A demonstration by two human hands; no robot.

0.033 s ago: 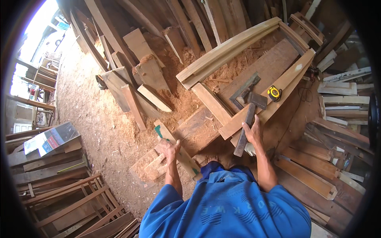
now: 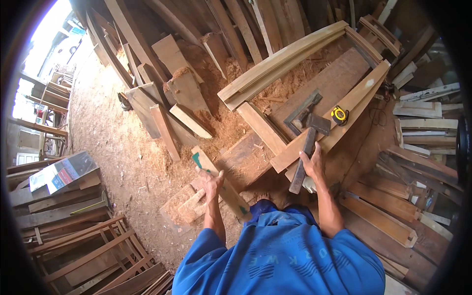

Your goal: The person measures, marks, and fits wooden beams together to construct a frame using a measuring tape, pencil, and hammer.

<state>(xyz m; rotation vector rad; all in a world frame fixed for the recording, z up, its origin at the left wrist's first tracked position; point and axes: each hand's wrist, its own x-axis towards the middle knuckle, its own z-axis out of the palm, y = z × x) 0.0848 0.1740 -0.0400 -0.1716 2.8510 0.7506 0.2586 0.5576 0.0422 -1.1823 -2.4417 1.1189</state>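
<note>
My left hand (image 2: 211, 181) is closed around a short wooden board (image 2: 233, 197) with green paint marks, held at a slant above the shavings. In my right hand (image 2: 314, 161) is a hammer (image 2: 309, 142) with a blocky dark head and a thick handle, gripped partway along the handle. The hammer head lies over the near left corner of a large wooden frame (image 2: 364, 93). Beside the head is a dark metal square (image 2: 309, 105), and a yellow tape measure (image 2: 339, 115) sits on the frame's near rail.
A wide plank (image 2: 332, 81) shows inside the frame. Boards (image 2: 132, 39) lean at the back, with offcuts (image 2: 189, 91) among sawdust. Stacked timber (image 2: 383, 201) lies at the right, and slatted wooden frames (image 2: 98, 255) lie at the lower left. A cable (image 2: 361, 147) runs along the floor.
The green-marked board has shifted very slightly away from me with my left hand. My right hand and the hammer look the same.
</note>
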